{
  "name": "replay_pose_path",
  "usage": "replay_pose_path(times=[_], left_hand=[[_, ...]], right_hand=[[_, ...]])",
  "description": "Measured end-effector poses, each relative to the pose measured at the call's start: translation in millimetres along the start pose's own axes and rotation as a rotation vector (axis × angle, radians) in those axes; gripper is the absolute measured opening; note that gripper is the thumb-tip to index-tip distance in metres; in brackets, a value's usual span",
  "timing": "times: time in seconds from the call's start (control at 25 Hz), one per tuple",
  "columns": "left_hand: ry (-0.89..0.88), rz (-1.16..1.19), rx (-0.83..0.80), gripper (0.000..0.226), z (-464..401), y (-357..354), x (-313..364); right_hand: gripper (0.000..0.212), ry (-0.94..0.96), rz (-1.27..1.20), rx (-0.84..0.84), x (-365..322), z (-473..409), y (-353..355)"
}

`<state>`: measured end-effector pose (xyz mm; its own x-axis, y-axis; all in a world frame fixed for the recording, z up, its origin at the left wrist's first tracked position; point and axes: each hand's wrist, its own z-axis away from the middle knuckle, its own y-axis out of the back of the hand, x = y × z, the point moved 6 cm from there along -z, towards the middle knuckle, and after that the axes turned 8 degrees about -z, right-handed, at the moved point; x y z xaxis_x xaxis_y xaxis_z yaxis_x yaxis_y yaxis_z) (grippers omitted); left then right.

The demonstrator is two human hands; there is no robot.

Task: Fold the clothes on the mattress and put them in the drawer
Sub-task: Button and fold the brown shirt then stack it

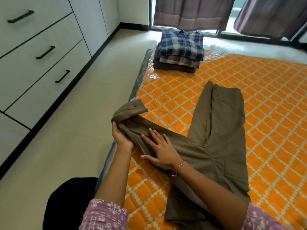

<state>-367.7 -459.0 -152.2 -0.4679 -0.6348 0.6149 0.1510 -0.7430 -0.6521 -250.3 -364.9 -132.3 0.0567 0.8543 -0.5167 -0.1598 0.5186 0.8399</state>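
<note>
An olive-brown shirt [221, 133] lies spread on the orange patterned mattress [269, 90]. One long sleeve stretches left toward the mattress edge. My left hand [122, 136] grips that sleeve near its buttoned cuff, lifting it a little. On the same sleeve, a bit further in, my right hand [160, 150] presses flat with straight fingers. A stack of folded shirts [180, 50], a blue plaid one on top, sits at the mattress's far left corner. The white drawers [41, 63] with black handles stand at the left, all closed.
A strip of beige floor [79, 127] runs between the drawers and the mattress. Brown curtains [196, 12] hang over a window at the back. Clear plastic wrap shows at the mattress edges. My dark-clothed knee [71, 201] is at the bottom left.
</note>
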Motion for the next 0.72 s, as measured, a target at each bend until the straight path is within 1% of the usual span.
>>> replay_pose_path(times=[0.08, 0.12, 0.16, 0.2, 0.28, 0.32, 0.36, 0.4, 0.44, 0.48, 0.52, 0.56, 0.6, 0.64, 0.72], left_hand=[[0.008, -0.012, -0.056, 0.062, -2.0, 3.0, -1.3], [0.027, -0.048, -0.05, 0.06, -1.9, 2.5, -0.3], [0.051, -0.07, -0.033, 0.057, -5.4, 4.0, -1.2], [0.068, -0.111, 0.021, 0.06, -5.8, 7.7, -0.4], [0.098, -0.146, 0.099, 0.07, -8.6, 18.2, -1.6], [0.118, -0.124, 0.111, 0.069, -12.6, 24.0, -4.9], [0.126, -0.111, 0.115, 0.064, -13.6, 26.0, -5.9], [0.141, -0.108, 0.117, 0.059, -20.0, 30.8, -10.5], [0.164, -0.111, 0.108, 0.055, -21.1, 30.0, -10.8], [0.192, -0.091, 0.072, 0.049, -24.5, 27.1, -13.0], [0.212, -0.096, 0.05, 0.044, -22.4, 22.0, -11.5], [0.212, -0.104, 0.014, 0.041, -25.2, 16.7, -9.9], [0.227, -0.144, -0.009, 0.04, -23.8, 11.4, -7.5], [0.241, -0.198, -0.045, 0.039, -26.3, 5.0, -5.9], [0.232, -0.364, -0.104, 0.038, -26.7, -12.2, 1.7]], right_hand=[[0.065, 0.02, 0.069, -0.031, -12.4, -18.9, 1.3], [0.058, 0.051, 0.092, -0.024, -18.7, -26.4, 1.5], [0.052, 0.098, 0.095, -0.025, -25.8, -30.9, 1.2], [0.049, 0.155, 0.081, -0.043, -33.4, -31.1, -0.1], [0.049, 0.253, 0.008, -0.079, -43.4, -24.5, 0.0], [0.05, 0.249, -0.084, -0.064, -44.3, -21.7, 3.8], [0.047, 0.186, -0.239, 0.026, -40.1, -21.7, 13.7], [0.042, 0.1, -0.374, 0.174, -32.9, -24.8, 26.8], [0.036, 0.02, -0.435, 0.311, -23.7, -30.7, 34.8], [0.032, -0.041, -0.377, 0.385, -17.6, -39.9, 38.6], [0.03, -0.069, -0.282, 0.372, -16.7, -53.5, 37.5], [0.028, -0.078, -0.272, 0.338, -20.0, -69.5, 31.6], [0.026, -0.084, -0.349, 0.334, -24.5, -83.7, 28.8], [0.024, -0.123, -0.538, 0.337, -29.7, -95.4, 31.3], [0.03, -0.267, -1.021, 0.428, -27.8, -108.1, 48.8]])
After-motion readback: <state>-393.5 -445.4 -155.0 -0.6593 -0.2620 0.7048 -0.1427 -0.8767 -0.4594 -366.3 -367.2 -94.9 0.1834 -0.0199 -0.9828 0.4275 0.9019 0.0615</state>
